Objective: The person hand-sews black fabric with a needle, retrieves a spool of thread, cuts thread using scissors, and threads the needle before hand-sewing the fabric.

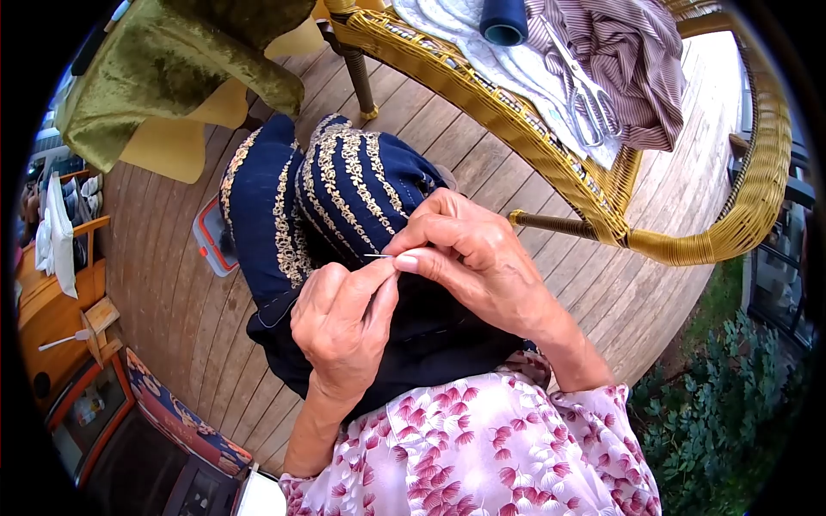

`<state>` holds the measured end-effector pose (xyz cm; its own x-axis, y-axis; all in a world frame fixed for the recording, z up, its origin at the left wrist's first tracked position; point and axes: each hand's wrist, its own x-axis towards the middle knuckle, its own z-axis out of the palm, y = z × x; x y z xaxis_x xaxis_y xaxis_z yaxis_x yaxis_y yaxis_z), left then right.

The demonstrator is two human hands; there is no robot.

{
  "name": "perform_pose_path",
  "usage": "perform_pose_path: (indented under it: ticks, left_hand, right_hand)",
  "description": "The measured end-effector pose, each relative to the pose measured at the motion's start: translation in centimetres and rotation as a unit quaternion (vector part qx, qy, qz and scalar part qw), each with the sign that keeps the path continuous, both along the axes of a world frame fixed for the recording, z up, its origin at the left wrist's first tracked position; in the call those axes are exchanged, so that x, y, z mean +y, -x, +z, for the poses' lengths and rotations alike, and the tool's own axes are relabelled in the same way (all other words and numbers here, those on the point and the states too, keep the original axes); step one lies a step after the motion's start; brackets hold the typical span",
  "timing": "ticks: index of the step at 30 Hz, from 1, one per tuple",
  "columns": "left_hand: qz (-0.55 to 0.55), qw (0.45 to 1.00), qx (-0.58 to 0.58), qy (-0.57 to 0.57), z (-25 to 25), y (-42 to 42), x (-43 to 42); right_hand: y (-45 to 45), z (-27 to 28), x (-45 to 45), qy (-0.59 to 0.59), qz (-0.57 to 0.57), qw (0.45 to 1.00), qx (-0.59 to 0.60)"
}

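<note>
Above my lap, the fingertips of both hands meet. My right hand (469, 254) pinches a thin sewing needle (376, 255) between thumb and forefinger, its bright shaft pointing left. My left hand (340, 314) is closed with thumb and forefinger pressed together, touching the right fingertips from below. Whatever it grips there is too small to tell. Dark navy cloth with gold embroidered bands (348, 181) drapes over my knees, and plain black cloth lies under my hands.
To the right, a wicker chair (482, 95) bears a blue thread cone (504, 24), scissors (589, 107), white quilted fabric and striped cloth (641, 69). Green velvet cloth (172, 77) hangs at upper left. A clear box with red clips (209, 241) rests on the plank floor (172, 292).
</note>
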<state>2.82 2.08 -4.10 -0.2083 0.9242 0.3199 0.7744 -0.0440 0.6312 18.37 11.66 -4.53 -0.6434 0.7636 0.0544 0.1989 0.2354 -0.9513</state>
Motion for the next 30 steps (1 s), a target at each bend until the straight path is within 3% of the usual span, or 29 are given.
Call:
perform_pose_path:
  ticks: [2,6,8,9,10,12,14,19,30]
  left_hand:
    - [0.007,1.0,-0.023,0.009,0.1,-0.1,0.0]
    - [0.024,0.997,-0.065,0.024,0.2,-0.1,0.1]
    - [0.038,0.987,-0.134,0.078,1.3,0.0,0.5]
    - [0.052,0.969,-0.201,0.131,1.7,0.1,0.6]
    - [0.052,0.969,-0.2,0.132,1.5,0.2,0.6]
    - [0.082,0.903,-0.376,0.192,1.1,0.5,0.7]
    - [0.074,0.896,-0.384,0.21,1.1,1.0,0.6]
    - [0.073,0.855,-0.461,0.224,0.9,1.2,0.6]
    - [0.074,0.839,-0.496,0.21,0.7,1.1,0.6]
  right_hand:
    - [0.2,0.6,0.3,0.064,0.02,0.998,-0.02]
    - [0.4,-0.5,0.4,0.009,0.034,0.999,-0.008]
    - [0.8,-0.8,0.3,-0.016,-0.084,0.988,0.128]
    - [0.7,0.2,-0.1,0.17,-0.128,0.955,0.206]
    - [0.6,0.8,-0.2,0.268,-0.154,0.911,0.272]
    - [0.2,0.9,-0.4,0.29,-0.15,0.907,0.265]
    - [-0.5,0.6,-1.1,0.243,-0.119,0.951,0.147]
    - [-0.7,-0.8,-3.1,0.049,-0.087,0.994,0.041]
    - [-0.3,-0.8,-3.1,0.022,-0.101,0.995,0.005]
